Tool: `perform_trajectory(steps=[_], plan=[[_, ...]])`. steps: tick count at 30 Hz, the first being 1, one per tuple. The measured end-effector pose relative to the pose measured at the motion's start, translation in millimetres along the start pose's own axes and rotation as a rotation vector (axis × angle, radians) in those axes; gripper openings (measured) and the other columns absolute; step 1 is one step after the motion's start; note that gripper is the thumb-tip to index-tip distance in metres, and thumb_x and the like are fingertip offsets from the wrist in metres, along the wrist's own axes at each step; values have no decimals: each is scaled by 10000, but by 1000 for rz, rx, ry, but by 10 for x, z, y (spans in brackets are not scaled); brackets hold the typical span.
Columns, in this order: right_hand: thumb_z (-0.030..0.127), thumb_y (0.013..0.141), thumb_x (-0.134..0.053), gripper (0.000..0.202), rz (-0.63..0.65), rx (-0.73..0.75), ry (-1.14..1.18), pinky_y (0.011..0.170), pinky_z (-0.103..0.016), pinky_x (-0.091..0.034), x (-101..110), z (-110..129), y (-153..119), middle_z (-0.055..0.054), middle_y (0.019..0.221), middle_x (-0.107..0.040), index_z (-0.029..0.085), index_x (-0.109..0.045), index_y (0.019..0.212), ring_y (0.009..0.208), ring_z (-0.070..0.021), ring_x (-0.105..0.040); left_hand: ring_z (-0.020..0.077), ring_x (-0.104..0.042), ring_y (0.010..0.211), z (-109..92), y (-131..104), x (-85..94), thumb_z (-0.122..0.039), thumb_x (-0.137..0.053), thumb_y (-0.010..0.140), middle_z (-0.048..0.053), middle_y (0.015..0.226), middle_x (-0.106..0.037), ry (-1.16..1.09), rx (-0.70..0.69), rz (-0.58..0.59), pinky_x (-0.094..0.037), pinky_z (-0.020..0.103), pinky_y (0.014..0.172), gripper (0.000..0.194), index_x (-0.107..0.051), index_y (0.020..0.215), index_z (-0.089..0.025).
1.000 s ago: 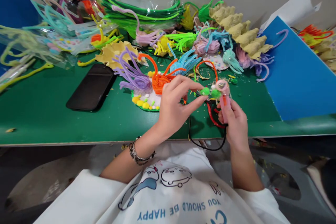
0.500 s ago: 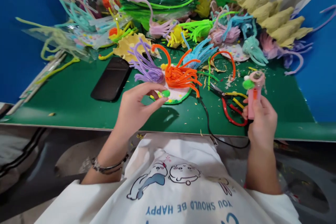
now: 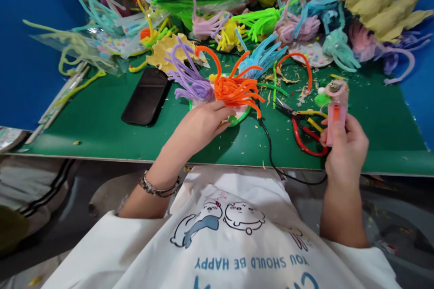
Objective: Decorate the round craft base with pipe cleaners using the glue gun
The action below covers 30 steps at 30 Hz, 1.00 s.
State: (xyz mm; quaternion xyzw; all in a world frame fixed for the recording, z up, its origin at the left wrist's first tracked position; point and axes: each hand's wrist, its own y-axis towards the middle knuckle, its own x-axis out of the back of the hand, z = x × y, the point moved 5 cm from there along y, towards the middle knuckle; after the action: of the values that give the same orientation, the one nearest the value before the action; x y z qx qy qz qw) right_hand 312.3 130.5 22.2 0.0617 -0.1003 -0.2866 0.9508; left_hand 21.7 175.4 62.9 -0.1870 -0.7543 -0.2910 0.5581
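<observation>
Here, a green fluffy ball was pinched between the thumb and fingers of the left hand, at the near edge of the decorated disc; whether the two were touching could not be told. The disc was topped by an orange fuzzy bundle. A pink tool was gripped in the right hand, near red-handled scissors on the green table.
</observation>
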Motion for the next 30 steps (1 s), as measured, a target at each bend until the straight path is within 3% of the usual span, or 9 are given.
perform_trajectory(steps=[7, 15, 18, 25, 30], plan=[[473, 795, -712, 350, -5, 8, 18, 432, -246, -312, 12, -23, 8, 6, 747, -582, 150, -696, 930, 497, -58, -427, 203, -712, 807, 4, 49, -48, -135, -579, 923, 103, 1030, -733, 74, -35, 58, -498, 259, 638, 226, -695, 1116, -159], [494, 798, -699, 396, 6, 17, -15, 450, -243, -331, 5, -27, -3, 15, 779, -593, 160, -702, 1009, 511, -62, -437, 220, -708, 887, -3, 38, -69, -121, -515, 918, 117, 1122, -703, 83, 33, 194, -536, 287, 704, 369, -655, 1258, -150], [491, 801, -705, 387, 20, 24, -15, 452, -241, -319, 5, -43, 2, 19, 770, -586, 164, -708, 1008, 511, -59, -428, 215, -703, 878, -7, 18, -51, -104, -476, 912, 119, 1132, -693, 81, 51, 194, -535, 291, 700, 413, -645, 1286, -153], [521, 805, -704, 398, 26, 31, -23, 459, -241, -317, 8, -60, 7, 24, 755, -577, 169, -705, 992, 515, -59, -435, 243, -706, 916, -12, 34, -71, -284, -427, 1025, 131, 1111, -689, 30, 42, 206, -531, 319, 721, 353, -698, 1202, -144], [518, 801, -711, 432, 23, 33, -16, 454, -238, -330, 6, -38, 6, 19, 761, -592, 153, -704, 1033, 512, -56, -442, 247, -707, 904, 13, 78, -91, -262, -508, 1001, 110, 1065, -708, 44, 41, 209, -495, 300, 686, 268, -712, 1130, -146]])
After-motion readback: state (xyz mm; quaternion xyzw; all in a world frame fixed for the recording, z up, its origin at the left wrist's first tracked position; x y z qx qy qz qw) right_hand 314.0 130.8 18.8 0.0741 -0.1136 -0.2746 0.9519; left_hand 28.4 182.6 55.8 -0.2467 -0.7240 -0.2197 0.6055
